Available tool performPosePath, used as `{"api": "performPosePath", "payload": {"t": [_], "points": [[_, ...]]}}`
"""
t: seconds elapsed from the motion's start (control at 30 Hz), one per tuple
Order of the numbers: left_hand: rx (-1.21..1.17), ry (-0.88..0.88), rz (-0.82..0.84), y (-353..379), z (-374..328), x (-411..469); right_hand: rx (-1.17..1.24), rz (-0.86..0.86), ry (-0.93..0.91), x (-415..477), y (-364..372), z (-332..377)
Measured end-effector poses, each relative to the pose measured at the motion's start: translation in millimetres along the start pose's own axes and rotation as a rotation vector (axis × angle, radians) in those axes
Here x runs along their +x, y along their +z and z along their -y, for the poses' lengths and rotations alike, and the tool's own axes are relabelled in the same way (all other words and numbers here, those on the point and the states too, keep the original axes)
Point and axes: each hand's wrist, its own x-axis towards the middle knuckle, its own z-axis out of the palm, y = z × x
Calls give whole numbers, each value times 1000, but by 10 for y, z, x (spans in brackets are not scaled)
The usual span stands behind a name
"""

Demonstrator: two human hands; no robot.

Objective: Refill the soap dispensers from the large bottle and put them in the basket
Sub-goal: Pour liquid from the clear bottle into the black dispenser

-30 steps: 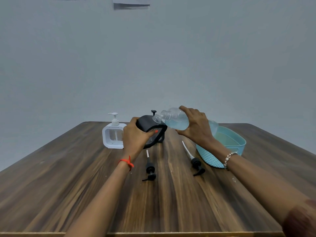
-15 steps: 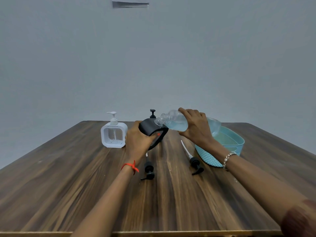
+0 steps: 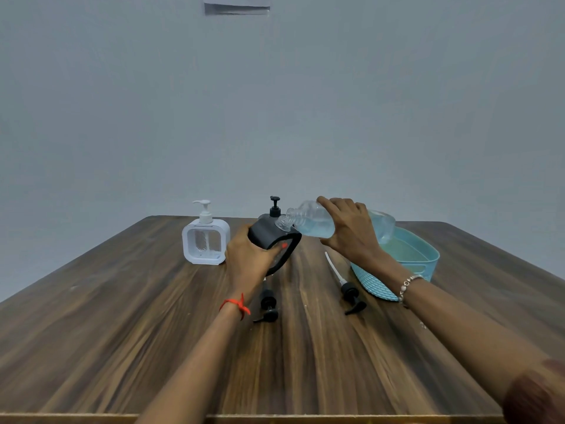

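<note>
A wooden worktop stretches out in front of you. A blue basket sits at the far right. Your right hand grips a large clear bottle, tipped nearly level, its open neck touching the black dispenser that your left hand holds tilted, fingers wrapped around its body. A white dispenser stands upright at the far left, and another black one stands behind your hands. Two loose black pump heads lie on the worktop, one by your left wrist, the other just beside the basket.
</note>
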Motion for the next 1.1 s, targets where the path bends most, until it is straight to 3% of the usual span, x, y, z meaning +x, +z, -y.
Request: {"api": "performPosePath", "payload": {"t": [1.1], "points": [[-1, -26, -41, -6, 116, -80, -10, 56, -14, -71, 50, 73]]}}
